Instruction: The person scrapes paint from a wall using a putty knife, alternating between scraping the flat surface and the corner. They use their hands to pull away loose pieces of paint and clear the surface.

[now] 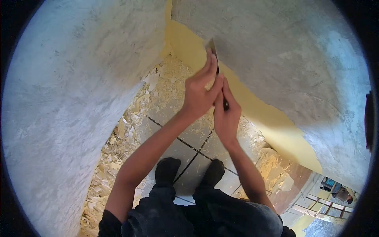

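Observation:
A paint scraper point(212, 46) with a metal blade and dark handle meets the wall along the border between yellow paint point(252, 96) and bare grey plaster point(276, 59). My right hand point(228, 118) is closed around the handle, whose dark end shows between the fingers. Higher up, my left hand point(198, 91) also grips the scraper, its fingers lying along the tool close to the blade. Both hands nearly touch at the handle. The fingers cover much of the tool.
Peeled paint flakes point(108, 170) pile along the left wall point(79, 98) and in the corner. My feet point(167, 170) stand on grey floor tiles point(189, 136) with dark joints. A person point(342, 194) and a window-like frame point(327, 207) appear at far lower right.

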{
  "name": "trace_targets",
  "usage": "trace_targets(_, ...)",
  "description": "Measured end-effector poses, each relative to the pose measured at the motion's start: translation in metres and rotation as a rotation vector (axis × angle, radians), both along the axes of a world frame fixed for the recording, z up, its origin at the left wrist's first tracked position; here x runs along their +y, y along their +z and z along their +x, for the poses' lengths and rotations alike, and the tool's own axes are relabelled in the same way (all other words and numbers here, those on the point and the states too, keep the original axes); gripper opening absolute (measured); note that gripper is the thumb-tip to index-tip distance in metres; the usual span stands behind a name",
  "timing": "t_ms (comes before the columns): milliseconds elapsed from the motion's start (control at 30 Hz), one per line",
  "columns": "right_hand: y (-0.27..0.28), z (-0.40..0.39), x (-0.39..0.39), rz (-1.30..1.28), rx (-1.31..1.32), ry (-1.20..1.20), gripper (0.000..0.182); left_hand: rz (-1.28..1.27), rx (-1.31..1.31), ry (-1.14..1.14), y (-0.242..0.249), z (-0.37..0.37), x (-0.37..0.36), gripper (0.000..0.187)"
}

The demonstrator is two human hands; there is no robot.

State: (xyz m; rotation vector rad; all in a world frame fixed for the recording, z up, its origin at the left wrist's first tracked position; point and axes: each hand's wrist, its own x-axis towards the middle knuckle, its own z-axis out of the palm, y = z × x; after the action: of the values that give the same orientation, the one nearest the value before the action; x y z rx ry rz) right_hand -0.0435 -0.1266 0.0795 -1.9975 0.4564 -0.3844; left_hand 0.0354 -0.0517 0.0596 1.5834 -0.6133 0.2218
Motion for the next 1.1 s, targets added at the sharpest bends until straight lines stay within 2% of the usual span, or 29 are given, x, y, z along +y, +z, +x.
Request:
trace_targets(67, -0.006, -0.013, 0.003, 0.061, 0.008, -0.078, 0.037, -0.022, 0.011, -0.018, 0.003, 0.002, 0.0, 0.045)
trace_targets(167, -0.006, 0.011, -0.001, 0.121, -0.051, -0.072, 0.038, 0.078, 0.05, -0.001, -0.007, 0.004, -0.007, 0.046)
trace_targets(200, -0.003, 0.008, 0.0, 0.12, -0.047, -0.075, 0.038, -0.004, 0.077, 0.006, -0.009, 0.006, -0.007, 0.047)
trace_targets(233, 0.0, 0.006, 0.002, 0.031, -0.031, -0.046, 0.038, -0.088, 0.097, 0.016, -0.01, 0.009, -0.007, 0.048)
trace_targets(300, 0.005, 0.001, 0.005, -0.054, -0.024, -0.019, 0.038, -0.028, 0.029, -0.008, -0.008, 0.003, -0.003, 0.048)
trace_targets(367, 0.004, -0.006, 0.004, 0.244, 0.103, -0.116, 0.038, 0.036, -0.038, -0.025, -0.006, 0.007, -0.002, 0.048)
trace_targets(400, -0.002, 0.002, 0.003, 0.247, 0.106, -0.114, 0.038, 0.038, 0.017, -0.007, -0.003, 0.015, -0.005, 0.048)
trace_targets(467, -0.016, 0.015, -0.001, 0.054, -0.045, -0.032, 0.038, 0.044, 0.097, -0.005, -0.006, 0.008, -0.005, 0.047)
trace_targets(500, -0.017, 0.012, 0.0, 0.049, -0.048, -0.03, 0.038, -0.013, 0.131, 0.013, -0.007, 0.008, -0.002, 0.047)
trace_targets(567, -0.014, 0.005, 0.007, -0.204, -0.2, -0.014, 0.037, -0.069, 0.155, 0.031, -0.006, 0.008, -0.001, 0.047)
trace_targets(600, -0.009, 0.005, 0.006, -0.203, -0.21, -0.011, 0.037, 0.009, 0.057, -0.007, -0.005, 0.006, -0.001, 0.047)
trace_targets(633, -0.004, 0.004, 0.002, -0.004, -0.057, -0.053, 0.037, 0.087, -0.04, -0.037, -0.006, 0.006, 0.0, 0.047)
trace_targets(667, -0.001, 0.004, 0.001, 0.194, 0.107, -0.092, 0.038, 0.09, -0.041, -0.025, -0.009, 0.014, 0.001, 0.047)
trace_targets(700, -0.001, 0.006, 0.003, 0.202, 0.126, -0.094, 0.038, 0.028, 0.076, -0.006, -0.009, 0.019, 0.0, 0.047)
trace_targets(767, -0.004, 0.018, 0.003, 0.024, 0.086, -0.018, 0.038, -0.172, 0.399, -0.065, -0.003, 0.014, 0.001, 0.047)
trace_targets(800, -0.006, 0.011, 0.004, 0.021, 0.084, -0.018, 0.038, -0.174, 0.397, -0.065, -0.004, 0.008, 0.002, 0.047)
trace_targets(867, -0.01, -0.003, 0.005, 0.081, -0.028, -0.053, 0.038, 0.012, 0.047, -0.055, -0.006, 0.003, 0.002, 0.047)
trace_targets(1000, -0.016, 0.007, 0.001, 0.089, -0.005, -0.076, 0.038, 0.081, 0.035, -0.02, -0.012, 0.008, -0.003, 0.047)
trace_targets(1067, -0.024, 0.008, 0.001, -0.16, -0.171, -0.002, 0.038, -0.079, 0.165, -0.026, -0.012, 0.006, -0.003, 0.047)
trace_targets(1100, -0.02, 0.003, 0.002, -0.159, -0.176, -0.001, 0.038, -0.079, 0.159, -0.024, -0.01, 0.003, -0.003, 0.047)
